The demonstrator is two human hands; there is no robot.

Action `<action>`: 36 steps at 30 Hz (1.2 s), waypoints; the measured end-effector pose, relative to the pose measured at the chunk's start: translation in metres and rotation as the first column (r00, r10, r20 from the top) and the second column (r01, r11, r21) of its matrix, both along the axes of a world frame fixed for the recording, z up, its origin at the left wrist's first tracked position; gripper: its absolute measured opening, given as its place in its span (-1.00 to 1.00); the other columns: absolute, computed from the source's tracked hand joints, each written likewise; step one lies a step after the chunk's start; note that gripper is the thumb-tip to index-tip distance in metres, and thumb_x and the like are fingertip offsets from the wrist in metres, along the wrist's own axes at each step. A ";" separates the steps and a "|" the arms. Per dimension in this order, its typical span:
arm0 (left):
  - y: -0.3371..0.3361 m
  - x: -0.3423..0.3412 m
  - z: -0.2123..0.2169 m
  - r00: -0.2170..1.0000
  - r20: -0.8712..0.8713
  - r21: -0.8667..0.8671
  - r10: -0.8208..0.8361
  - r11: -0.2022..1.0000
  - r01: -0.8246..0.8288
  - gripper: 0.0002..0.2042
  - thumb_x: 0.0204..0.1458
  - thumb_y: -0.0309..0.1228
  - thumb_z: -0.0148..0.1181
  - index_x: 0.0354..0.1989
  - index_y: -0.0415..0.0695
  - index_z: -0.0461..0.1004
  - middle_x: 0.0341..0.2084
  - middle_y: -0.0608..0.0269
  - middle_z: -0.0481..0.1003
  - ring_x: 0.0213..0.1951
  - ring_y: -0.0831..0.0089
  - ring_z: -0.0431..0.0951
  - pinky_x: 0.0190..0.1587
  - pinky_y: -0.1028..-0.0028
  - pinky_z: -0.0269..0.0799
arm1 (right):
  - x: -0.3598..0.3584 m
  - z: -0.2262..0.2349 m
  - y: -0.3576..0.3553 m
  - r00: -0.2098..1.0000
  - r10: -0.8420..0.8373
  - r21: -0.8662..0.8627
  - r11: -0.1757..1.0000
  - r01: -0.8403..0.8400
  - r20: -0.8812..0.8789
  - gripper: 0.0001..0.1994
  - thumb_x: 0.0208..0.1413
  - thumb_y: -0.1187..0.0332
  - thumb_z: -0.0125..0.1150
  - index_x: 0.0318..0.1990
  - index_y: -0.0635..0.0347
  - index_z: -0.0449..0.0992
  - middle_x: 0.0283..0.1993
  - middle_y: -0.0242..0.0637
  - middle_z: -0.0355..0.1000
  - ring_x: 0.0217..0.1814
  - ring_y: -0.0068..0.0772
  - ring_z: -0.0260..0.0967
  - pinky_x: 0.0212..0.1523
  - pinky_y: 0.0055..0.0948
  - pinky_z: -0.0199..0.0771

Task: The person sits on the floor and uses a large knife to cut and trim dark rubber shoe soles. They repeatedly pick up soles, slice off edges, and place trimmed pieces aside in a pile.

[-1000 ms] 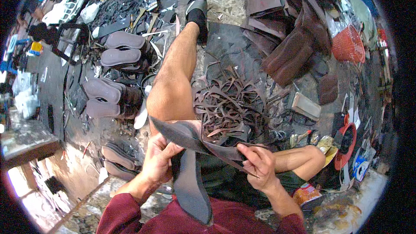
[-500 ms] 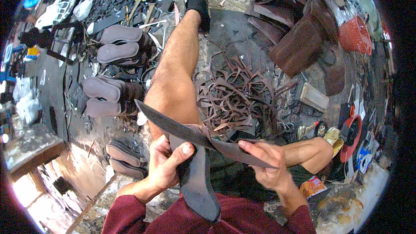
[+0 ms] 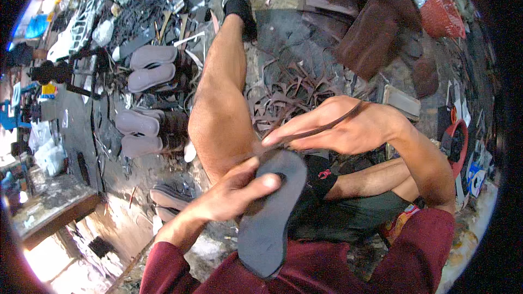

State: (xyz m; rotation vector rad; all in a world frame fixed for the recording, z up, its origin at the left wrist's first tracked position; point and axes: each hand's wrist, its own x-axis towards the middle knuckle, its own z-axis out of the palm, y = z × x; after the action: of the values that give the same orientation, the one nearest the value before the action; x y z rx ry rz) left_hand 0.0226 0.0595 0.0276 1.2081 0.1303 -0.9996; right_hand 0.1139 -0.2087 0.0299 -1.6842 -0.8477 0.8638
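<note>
Dark rubber sole (image 3: 269,212) is being pinched by the left hand (image 3: 231,196), its fingers closed on it. Right hand (image 3: 348,128) is gripping a thin strap (image 3: 321,128); steady tension looks wise.

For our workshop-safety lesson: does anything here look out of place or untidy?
Yes: dark strap offcuts lie in a tangled heap on the floor beside the outstretched leg, and grey soles sit scattered among tools.

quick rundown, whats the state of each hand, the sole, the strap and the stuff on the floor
left hand: gripping the sole, thumb on top
right hand: pinching the strap, raised
dark sole: held upright against the lap
leather strap: pulled along the right palm
finished sandals: lying in pairs on the floor
strap scraps: heaped loose
</note>
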 end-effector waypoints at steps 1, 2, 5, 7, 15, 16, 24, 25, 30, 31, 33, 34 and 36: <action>0.010 0.004 -0.012 0.977 -0.202 -0.220 -0.068 0.975 0.022 -0.29 0.21 -0.01 0.16 0.39 -0.21 0.11 -0.09 0.10 0.56 -0.14 0.41 0.57 -0.09 0.46 0.50 | -0.007 0.001 -0.015 0.973 -0.124 0.002 0.992 0.127 -0.194 -0.65 0.38 0.26 -0.04 0.22 0.09 0.47 0.01 -0.32 0.56 -0.19 -0.51 0.45 -0.19 -0.46 0.44; 0.015 -0.001 -0.028 0.976 -0.216 -0.392 -0.009 0.917 -0.078 -0.25 0.19 -0.02 0.16 0.42 -0.20 0.05 -0.03 0.03 0.52 -0.05 0.30 0.52 -0.01 0.36 0.45 | -0.022 0.009 -0.035 0.923 -0.273 -0.029 0.961 0.276 -0.272 -0.63 0.37 0.21 -0.03 0.21 0.14 0.46 -0.08 -0.34 0.53 -0.27 -0.55 0.39 -0.24 -0.49 0.40; -0.003 -0.014 -0.035 0.966 -0.112 -0.704 0.234 0.667 -0.243 -0.22 0.16 -0.09 0.16 0.45 -0.18 -0.04 0.16 -0.14 0.36 0.22 0.08 0.32 0.22 0.10 0.27 | -0.087 0.033 -0.055 0.671 -0.729 -0.059 0.682 0.729 -0.132 -0.50 0.36 0.06 -0.02 0.21 0.30 0.44 -0.37 -0.38 0.45 -0.48 -0.65 0.23 -0.39 -0.61 0.29; -0.064 -0.016 -0.007 0.835 0.025 -0.594 0.549 0.680 -0.429 -0.35 0.16 -0.18 0.18 0.36 -0.18 0.10 0.19 -0.11 0.33 0.24 0.11 0.29 0.23 0.07 0.26 | -0.118 0.019 -0.027 0.479 -0.872 0.157 0.489 0.858 0.101 -0.51 0.38 0.09 -0.03 0.26 0.30 0.38 -0.43 -0.42 0.41 -0.49 -0.68 0.20 -0.40 -0.66 0.26; -0.137 0.009 0.029 0.703 -0.034 -0.305 0.710 0.663 -0.684 -0.70 0.17 -0.25 0.23 -0.05 -0.19 0.47 -0.21 0.28 0.56 -0.20 0.38 0.59 -0.04 0.37 0.51 | -0.207 -0.002 -0.028 0.347 -0.928 0.177 0.321 0.930 -0.138 -0.49 0.39 0.28 -0.07 0.41 0.30 0.13 -0.27 -0.33 0.48 -0.41 -0.63 0.32 -0.43 -0.65 0.38; -0.139 0.008 0.028 0.701 -0.050 -0.293 0.711 0.660 -0.691 -0.70 0.17 -0.25 0.23 -0.05 -0.19 0.47 -0.21 0.27 0.56 -0.19 0.37 0.60 -0.05 0.37 0.51 | -0.228 -0.005 -0.033 0.321 -0.946 0.108 0.314 0.943 -0.053 -0.59 0.35 0.35 -0.03 0.26 0.41 0.33 -0.14 -0.16 0.55 -0.33 -0.44 0.46 -0.28 -0.47 0.49; -0.115 -0.023 -0.010 0.708 -0.106 -0.176 0.698 0.688 -0.704 -0.62 -0.05 -0.42 0.31 -0.05 -0.25 0.39 -0.26 0.17 0.53 -0.26 0.31 0.58 -0.10 0.30 0.56 | -0.239 0.004 -0.062 0.433 -0.803 -0.004 0.473 0.881 0.410 -0.69 0.22 0.38 0.13 0.10 0.15 0.54 -0.05 -0.06 0.56 -0.06 -0.03 0.56 -0.06 -0.28 0.55; -0.111 -0.028 -0.013 0.703 -0.084 -0.157 0.706 0.688 -0.709 -0.60 -0.10 -0.42 0.28 -0.07 -0.26 0.38 -0.28 0.17 0.52 -0.28 0.31 0.57 -0.13 0.30 0.56 | -0.235 0.004 -0.062 0.460 -0.798 0.014 0.504 0.864 0.389 -0.66 0.19 0.39 0.18 0.13 0.07 0.53 -0.19 -0.13 0.57 -0.18 -0.08 0.55 -0.19 -0.26 0.56; -0.107 -0.042 -0.009 0.780 0.148 -0.008 0.608 0.790 -0.613 -0.53 -0.12 -0.36 0.32 -0.02 -0.28 0.37 -0.24 0.12 0.53 -0.31 0.33 0.58 -0.17 0.32 0.57 | -0.201 0.005 -0.031 0.546 -0.784 -0.067 0.553 0.831 0.296 -0.69 0.23 0.41 0.13 0.09 0.30 0.51 -0.22 -0.07 0.55 -0.24 -0.18 0.53 -0.22 -0.38 0.51; -0.110 -0.043 -0.005 0.790 0.123 -0.029 0.601 0.797 -0.603 -0.51 -0.11 -0.35 0.34 0.00 -0.28 0.36 -0.25 0.14 0.53 -0.31 0.34 0.58 -0.18 0.33 0.57 | -0.197 -0.005 -0.022 0.494 -0.821 -0.028 0.508 0.861 0.286 -0.69 0.24 0.41 0.13 0.10 0.32 0.50 -0.21 -0.07 0.54 -0.27 -0.19 0.51 -0.24 -0.39 0.49; -0.108 -0.039 0.002 0.784 0.156 0.010 0.600 0.793 -0.609 -0.49 -0.11 -0.24 0.32 -0.01 -0.27 0.37 -0.30 0.17 0.52 -0.34 0.35 0.56 -0.22 0.37 0.53 | -0.200 -0.039 -0.009 0.266 -0.941 0.180 0.305 0.935 0.208 -0.67 0.24 0.39 0.15 0.13 0.21 0.49 -0.38 -0.20 0.43 -0.44 -0.13 0.41 -0.35 -0.23 0.42; -0.103 -0.038 0.003 0.765 0.205 0.076 0.611 0.769 -0.635 -0.47 -0.12 -0.15 0.30 -0.04 -0.26 0.39 -0.34 0.18 0.53 -0.36 0.36 0.55 -0.25 0.39 0.49 | -0.209 -0.035 -0.014 0.292 -0.956 0.064 0.294 0.954 0.034 -0.68 0.25 0.39 0.13 0.11 0.27 0.49 -0.30 -0.20 0.49 -0.35 -0.16 0.47 -0.30 -0.26 0.46; -0.093 -0.035 0.007 0.749 0.245 0.143 0.616 0.741 -0.656 -0.44 -0.12 -0.04 0.27 -0.07 -0.25 0.42 -0.37 0.19 0.54 -0.37 0.36 0.55 -0.28 0.41 0.46 | -0.227 -0.036 -0.043 0.477 -0.840 0.038 0.502 0.864 0.257 -0.68 0.23 0.40 0.14 0.12 0.23 0.51 -0.21 -0.20 0.54 -0.24 -0.12 0.51 -0.21 -0.31 0.50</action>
State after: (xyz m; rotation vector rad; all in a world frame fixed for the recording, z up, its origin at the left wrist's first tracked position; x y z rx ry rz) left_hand -0.0121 -0.0335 0.0343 1.3166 0.4933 -0.2614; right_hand -0.1132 -0.2513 -0.0057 -2.0049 0.0012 -0.0317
